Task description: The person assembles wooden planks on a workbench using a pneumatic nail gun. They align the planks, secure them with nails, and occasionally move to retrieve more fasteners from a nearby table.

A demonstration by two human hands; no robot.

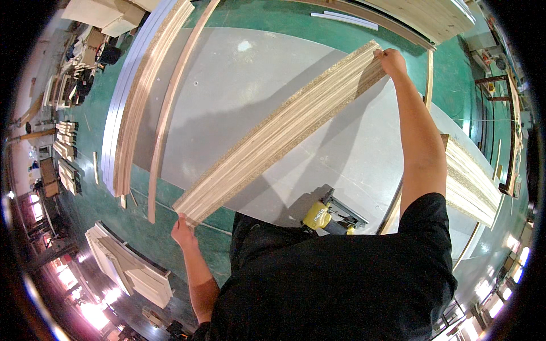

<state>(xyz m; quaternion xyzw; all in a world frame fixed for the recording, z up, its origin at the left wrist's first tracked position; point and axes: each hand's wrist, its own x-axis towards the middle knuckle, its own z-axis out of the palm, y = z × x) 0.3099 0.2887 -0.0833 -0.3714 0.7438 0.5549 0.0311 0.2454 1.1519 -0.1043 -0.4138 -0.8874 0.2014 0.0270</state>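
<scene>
Where green floor (pixel 108 136) surrounds it, a grey table (pixel 239 102) bears boards (pixel 284 128).

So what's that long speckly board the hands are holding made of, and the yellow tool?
Long pale board stack: looks like particleboard, with raw, crumbly, speckled edges. Yellow and black tool: seemingly a glossy plastic body with dark metal parts; hard to be sure.

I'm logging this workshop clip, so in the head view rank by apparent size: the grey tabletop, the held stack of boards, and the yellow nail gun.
1. Grey tabletop, largest.
2. Stack of boards, held at its ends by the left hand and right hand; raised nearer the camera, so it looks bigger.
3. Yellow nail gun, smallest.
</scene>
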